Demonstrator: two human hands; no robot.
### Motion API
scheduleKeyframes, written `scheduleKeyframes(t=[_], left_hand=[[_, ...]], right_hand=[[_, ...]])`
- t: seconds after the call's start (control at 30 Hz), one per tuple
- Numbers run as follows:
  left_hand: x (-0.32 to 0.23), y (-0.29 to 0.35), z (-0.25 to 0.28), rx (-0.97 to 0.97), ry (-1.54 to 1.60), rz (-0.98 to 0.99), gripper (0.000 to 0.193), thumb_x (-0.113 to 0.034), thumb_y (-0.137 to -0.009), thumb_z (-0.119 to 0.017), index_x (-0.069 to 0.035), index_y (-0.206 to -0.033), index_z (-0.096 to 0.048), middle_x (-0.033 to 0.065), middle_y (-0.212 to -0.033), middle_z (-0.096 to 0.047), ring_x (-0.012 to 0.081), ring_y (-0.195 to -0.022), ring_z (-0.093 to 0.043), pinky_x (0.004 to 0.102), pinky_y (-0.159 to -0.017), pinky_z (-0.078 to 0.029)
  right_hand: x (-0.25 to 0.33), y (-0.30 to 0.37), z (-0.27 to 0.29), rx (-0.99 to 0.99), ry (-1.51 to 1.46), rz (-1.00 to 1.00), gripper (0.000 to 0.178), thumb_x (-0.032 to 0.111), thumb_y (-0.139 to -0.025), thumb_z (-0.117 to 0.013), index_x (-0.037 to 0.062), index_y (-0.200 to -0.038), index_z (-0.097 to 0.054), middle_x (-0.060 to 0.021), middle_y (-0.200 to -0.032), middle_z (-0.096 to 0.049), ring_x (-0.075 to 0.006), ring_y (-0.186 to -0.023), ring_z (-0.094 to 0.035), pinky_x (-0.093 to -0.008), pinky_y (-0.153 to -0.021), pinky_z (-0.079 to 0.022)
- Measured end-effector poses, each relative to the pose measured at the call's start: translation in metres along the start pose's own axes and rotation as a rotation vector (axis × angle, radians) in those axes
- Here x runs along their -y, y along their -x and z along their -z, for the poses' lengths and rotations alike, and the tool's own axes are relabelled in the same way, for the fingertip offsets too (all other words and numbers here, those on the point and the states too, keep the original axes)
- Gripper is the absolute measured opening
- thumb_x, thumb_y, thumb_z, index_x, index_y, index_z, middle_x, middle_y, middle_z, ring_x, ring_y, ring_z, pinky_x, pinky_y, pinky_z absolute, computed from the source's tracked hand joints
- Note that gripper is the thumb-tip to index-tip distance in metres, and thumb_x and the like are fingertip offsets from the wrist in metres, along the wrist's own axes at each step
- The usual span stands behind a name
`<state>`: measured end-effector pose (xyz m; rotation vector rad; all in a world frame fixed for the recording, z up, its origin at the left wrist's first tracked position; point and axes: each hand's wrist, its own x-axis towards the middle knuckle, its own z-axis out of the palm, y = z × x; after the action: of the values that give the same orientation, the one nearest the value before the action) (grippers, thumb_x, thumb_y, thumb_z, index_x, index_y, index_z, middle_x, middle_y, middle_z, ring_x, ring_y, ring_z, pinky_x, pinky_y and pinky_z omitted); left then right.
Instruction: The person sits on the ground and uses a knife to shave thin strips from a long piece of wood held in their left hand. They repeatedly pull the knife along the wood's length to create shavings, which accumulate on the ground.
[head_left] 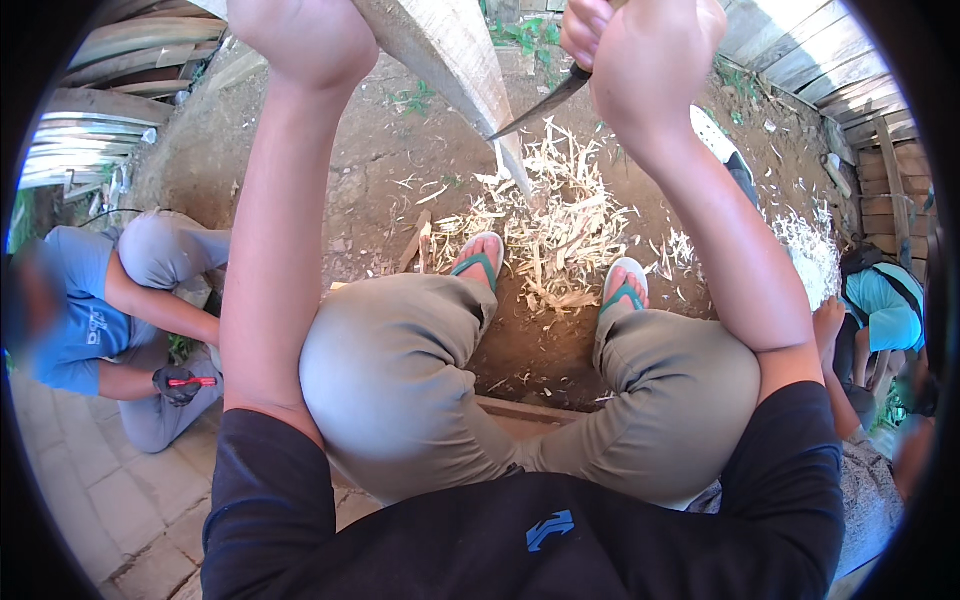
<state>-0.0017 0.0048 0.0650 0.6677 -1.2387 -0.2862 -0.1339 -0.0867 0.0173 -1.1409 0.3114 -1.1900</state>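
Observation:
At the top of the view, my left hand (pixel 305 40) is closed at a long pale piece of wood (pixel 445 60); its fingers are cut off by the frame's edge. The wood slants down to the right and narrows to a point above the ground. My right hand (pixel 645 60) grips the dark handle of a knife (pixel 545 105). Its curved, narrow blade points left and down, with the tip at the wood's right edge. Between and ahead of my sandalled feet lies a heap of wood shavings (pixel 560 220) on brown soil.
On the left a person in blue (pixel 80 310) sits close by, a gloved hand (pixel 180 385) holding a red-handled object. Stacked wooden slats (pixel 130 50) stand behind. People in turquoise (pixel 895 310) and grey (pixel 870 500) are at the right, near a plank wall (pixel 850 60).

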Motion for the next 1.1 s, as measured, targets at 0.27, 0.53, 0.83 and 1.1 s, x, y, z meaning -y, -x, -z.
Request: scheduleKeyframes(t=[0.27,0.53,0.83,1.1], left_hand=[[0.006,-0.004,0.001,-0.023,0.046,0.022,0.074,-0.062,-0.108,-0.025,-0.001,-0.115,-0.064,0.0178,-0.089,-0.073,0.0238,-0.071,-0.073,0.0321,-0.06,-0.061],[0.014,-0.004,0.021,0.011,-0.137,-0.06,0.074,-0.062,-0.108,-0.025,0.0,-0.114,-0.064,0.0177,-0.089,-0.073,0.024,-0.071,-0.073,0.0315,-0.06,-0.06],[-0.001,0.001,0.001,-0.094,-0.002,0.09,0.078,-0.065,-0.107,-0.022,0.001,-0.122,-0.059,0.0181,-0.09,-0.072,0.0252,-0.072,-0.073,0.032,-0.061,-0.061],[0.021,0.003,0.018,-0.077,-0.008,0.004,0.082,-0.068,-0.106,-0.02,0.002,-0.126,-0.057,0.018,-0.091,-0.072,0.0254,-0.073,-0.073,0.0341,-0.063,-0.061]], right_hand=[[0.009,-0.007,0.008,-0.057,-0.14,-0.097,0.039,0.035,-0.105,-0.048,0.0105,-0.075,-0.044,-0.0002,-0.055,-0.039,-0.01,-0.042,-0.036,-0.0264,-0.039,-0.026],[0.022,0.019,0.006,0.248,-0.254,0.076,0.046,0.039,-0.105,-0.055,0.0069,-0.073,-0.048,-0.0027,-0.059,-0.045,-0.0101,-0.045,-0.041,-0.0258,-0.042,-0.031],[-0.01,-0.013,0.014,0.014,-0.045,-0.041,0.036,0.029,-0.106,-0.046,0.0095,-0.075,-0.046,0.0009,-0.056,-0.04,-0.0077,-0.044,-0.037,-0.0248,-0.041,-0.027],[-0.019,-0.027,0.039,-0.103,-0.133,-0.219,0.035,0.035,-0.104,-0.043,0.0125,-0.077,-0.042,-0.0006,-0.053,-0.036,-0.0109,-0.04,-0.033,-0.0294,-0.038,-0.026]])
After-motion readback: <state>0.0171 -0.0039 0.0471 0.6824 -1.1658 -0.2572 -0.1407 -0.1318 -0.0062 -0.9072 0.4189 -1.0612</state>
